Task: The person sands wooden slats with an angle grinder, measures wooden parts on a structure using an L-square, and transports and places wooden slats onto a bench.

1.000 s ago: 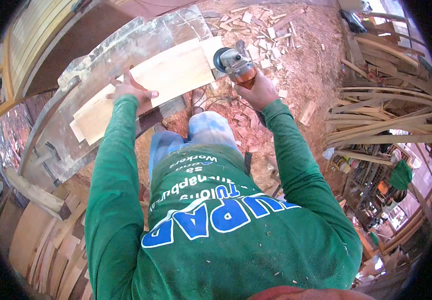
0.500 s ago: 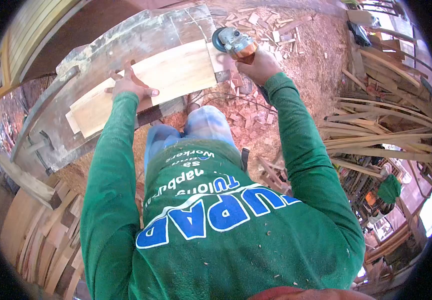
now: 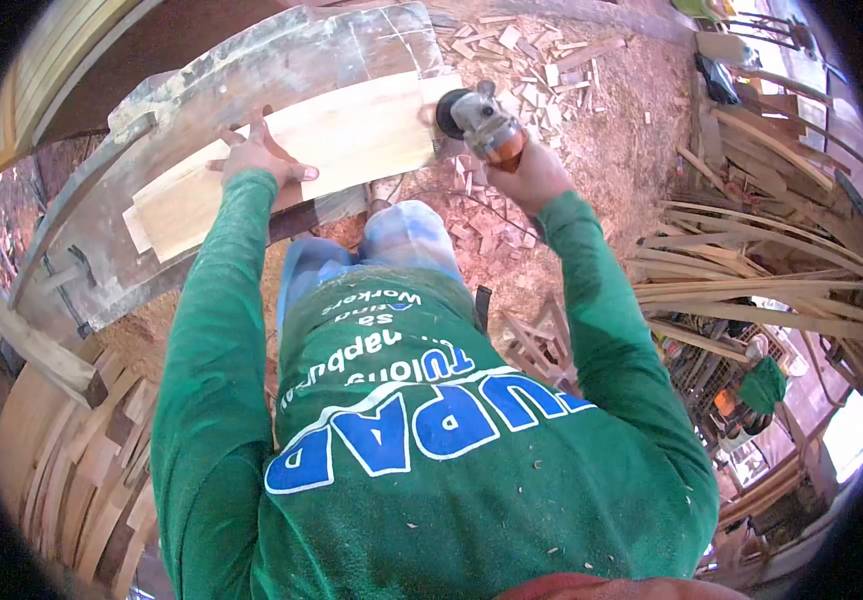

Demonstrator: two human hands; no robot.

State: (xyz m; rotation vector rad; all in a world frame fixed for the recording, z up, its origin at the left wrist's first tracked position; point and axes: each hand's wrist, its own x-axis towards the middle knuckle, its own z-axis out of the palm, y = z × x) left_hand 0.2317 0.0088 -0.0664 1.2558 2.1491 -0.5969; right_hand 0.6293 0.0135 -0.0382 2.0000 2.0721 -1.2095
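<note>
A pale curved board (image 3: pixel 352 125) lies on the stained worktable (image 3: pixel 207 95). My left hand (image 3: pixel 257 158) rests on the board with its fingers spread, the thumb near the board's lower edge. Beyond the board's right end, my right hand (image 3: pixel 534 178) is wrapped round the orange and grey body of an angle grinder (image 3: pixel 487 128). The grinder's dark round disc faces the board's right end. Whether the disc touches the wood I cannot tell.
Wood offcuts (image 3: pixel 552 80) and sawdust cover the floor beyond the table. Curved strips (image 3: pixel 752 300) are piled at the right, more cut pieces (image 3: pixel 82 480) at the lower left. A thick wooden beam (image 3: pixel 42 345) juts out at the left.
The grinder and my right hand have moved slightly right and down, and the disc's angle has changed. My left hand stays on the board. The whole view has shifted a little.
</note>
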